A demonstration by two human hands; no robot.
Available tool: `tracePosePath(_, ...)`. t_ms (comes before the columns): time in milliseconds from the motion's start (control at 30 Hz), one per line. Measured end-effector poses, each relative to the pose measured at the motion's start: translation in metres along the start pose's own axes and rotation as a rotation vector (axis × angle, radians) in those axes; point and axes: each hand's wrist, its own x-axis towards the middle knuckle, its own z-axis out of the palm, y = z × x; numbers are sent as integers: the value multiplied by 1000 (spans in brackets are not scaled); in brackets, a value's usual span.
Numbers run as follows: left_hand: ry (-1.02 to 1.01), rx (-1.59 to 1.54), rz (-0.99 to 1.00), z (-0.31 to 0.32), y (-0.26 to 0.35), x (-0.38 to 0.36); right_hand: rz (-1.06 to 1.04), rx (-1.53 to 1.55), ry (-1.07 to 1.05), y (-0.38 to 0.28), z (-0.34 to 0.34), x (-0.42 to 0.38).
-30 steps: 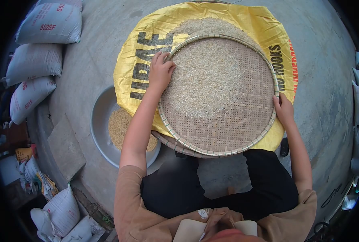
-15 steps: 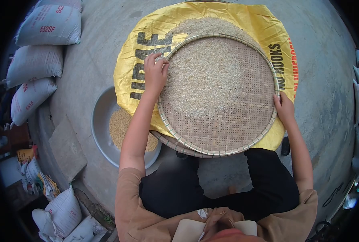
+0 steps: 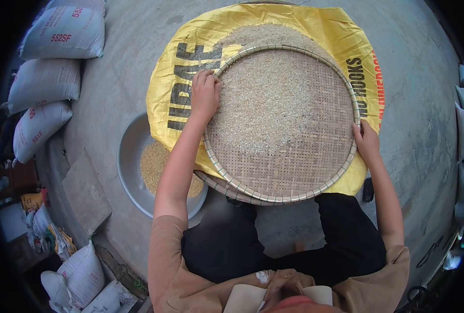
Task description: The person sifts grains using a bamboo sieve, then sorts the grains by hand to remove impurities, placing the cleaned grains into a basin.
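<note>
A round woven tray (image 3: 315, 161) with a light rim lies in front of me, tilted a little over a yellow sack (image 3: 161, 104). Pale grain (image 3: 266, 104) covers its upper left and middle. My left hand (image 3: 206, 94) is at the tray's left rim, its fingers bent together over the edge; whether they pinch anything is too small to tell. On the right rim, my right hand (image 3: 366, 140) grips the tray, thumb on top and fingers partly hidden beneath.
Left of my left forearm stands a metal basin (image 3: 130, 180) with yellowish grain (image 3: 153, 164). Filled white sacks (image 3: 60, 39) line the far left, and more (image 3: 83, 271) lie at lower left. Another woven tray edge (image 3: 227, 192) shows underneath.
My left hand has moved slightly right and down, closer onto the rim, and its fingers have drawn together. The right hand and tray are nearly unchanged.
</note>
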Motion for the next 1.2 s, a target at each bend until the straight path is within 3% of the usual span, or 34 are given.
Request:
tracePosePath(100,52,-102,-68,-6,1,2,-6,-8,8,0,0,0)
tracePosePath(300,-48,32,-5,-10,4,-1,-3,-3,5,0,0,-1)
tracePosePath(467,-79,139,210,-7,0,3,-7,4,1,-1,-1,-1)
tracePosePath(600,-56,84,166,-9,7,2,4,-1,-7,-1,-2,-1)
tracePosePath(800,68,-176,-15,-37,22,-3,2,12,-7,-2,-2,-1)
tracePosePath(867,-72,-991,-665,-56,31,-13,5,8,-5,-4,-3,-2)
tracePosePath(933,-36,-1201,-730,-71,24,-33,1,18,-5,-5,-4,-2)
tracePosePath(1033,52,-1138,-820,-99,12,-71,6,10,1,-1,-2,-1)
tracePosePath(1200,256,-396,-840,-146,-9,-146,16,-19,7,-1,-4,-1)
